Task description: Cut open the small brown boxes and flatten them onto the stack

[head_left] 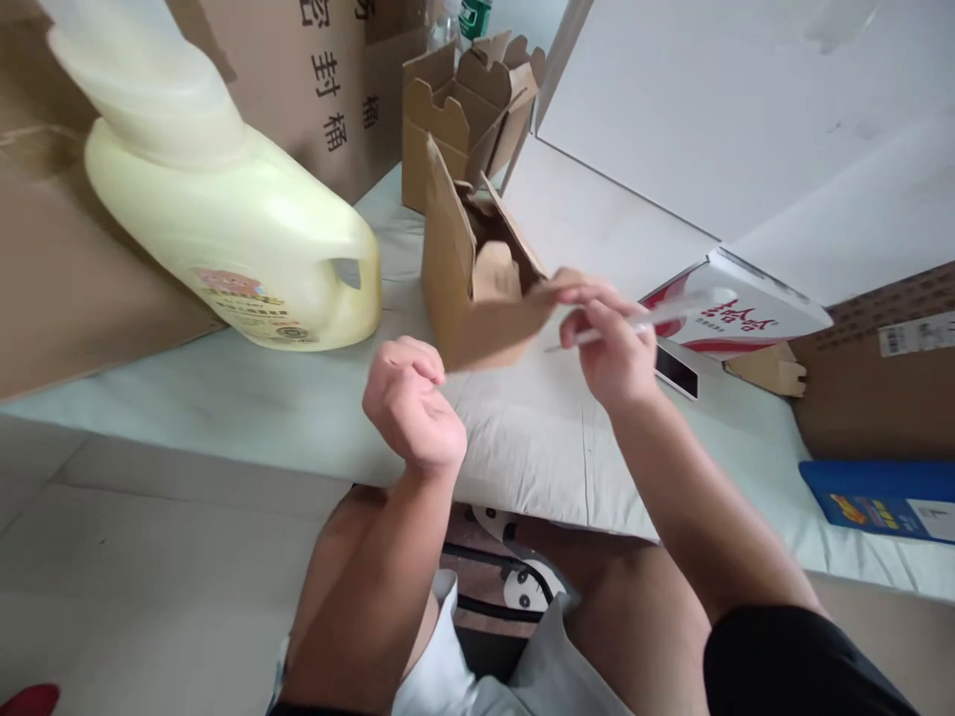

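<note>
Nearest to us, our left hand sits just beside the small box at its near left corner, curled into a loose fist. We see nothing in it, but its inside is hidden, and we can't tell if it touches the cardboard. Our right hand is at the box's near right, gripping a white pen-like stick that lies roughly crosswise, thin end toward the box. That's the hand closer to the near flap: it's just left of those fingertips, which seem to have its edge, though blur makes that iffy. The stick's too smeared to identify, honestly. The box's long side runs away from us, leaning left; its inside is mostly dark. Right behind it stands another open box, partly blocked from us.
</note>
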`<state>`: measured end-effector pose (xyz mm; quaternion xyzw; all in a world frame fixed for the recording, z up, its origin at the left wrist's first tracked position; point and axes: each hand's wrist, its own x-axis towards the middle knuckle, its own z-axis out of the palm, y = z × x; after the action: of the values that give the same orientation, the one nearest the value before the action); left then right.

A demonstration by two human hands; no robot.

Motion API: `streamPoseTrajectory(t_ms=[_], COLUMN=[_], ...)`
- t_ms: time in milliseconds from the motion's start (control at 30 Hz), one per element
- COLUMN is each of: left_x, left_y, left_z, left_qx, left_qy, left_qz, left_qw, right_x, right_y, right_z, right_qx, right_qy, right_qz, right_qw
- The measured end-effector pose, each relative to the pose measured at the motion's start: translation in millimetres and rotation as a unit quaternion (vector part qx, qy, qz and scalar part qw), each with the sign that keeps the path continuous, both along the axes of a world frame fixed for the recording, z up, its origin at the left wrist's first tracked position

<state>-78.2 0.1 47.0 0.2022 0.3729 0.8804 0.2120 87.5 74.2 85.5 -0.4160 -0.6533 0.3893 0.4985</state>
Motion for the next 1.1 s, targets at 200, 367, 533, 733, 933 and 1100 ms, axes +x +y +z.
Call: streamPoseTrajectory(t_ms=[200,367,533,733,933,1100], left_x=[6.1,13.6,12.6,11.3,16.9,13.3], left_y=[17.8,29.9,53.4,75.9,81.0,78.4], left_z=[-10.7,-16.6,-17.1,-34.2,-40.2,-42.4], left_qx=[-0.038,0.000,0.039,-0.050,-0.064,-0.018], left_qy=[-0.050,0.010,0.014,0.168,0.188,0.196], left_qz=[-0.118,-0.184,-0.272,-0.320,-0.267,-0.186], left_qw=[0.991,0.983,0.961,0.931,0.943,0.963], right_x=[75.1,94.6,105.7,122.3,134.9,137.4], right_y=[-84.0,-107.3,-112.0,-110.3,-116.7,-116.5], right_z=[22.5,14.8,6.6,13.8,14.1,9.3], right_qx=[0.089,0.108,0.047,0.010,0.029,0.042], right_qy=[-0.183,-0.209,-0.172,-0.225,-0.459,-0.501], right_qz=[0.150,0.144,0.140,0.162,0.108,0.091], right_qw=[0.968,0.961,0.974,0.961,0.881,0.860])
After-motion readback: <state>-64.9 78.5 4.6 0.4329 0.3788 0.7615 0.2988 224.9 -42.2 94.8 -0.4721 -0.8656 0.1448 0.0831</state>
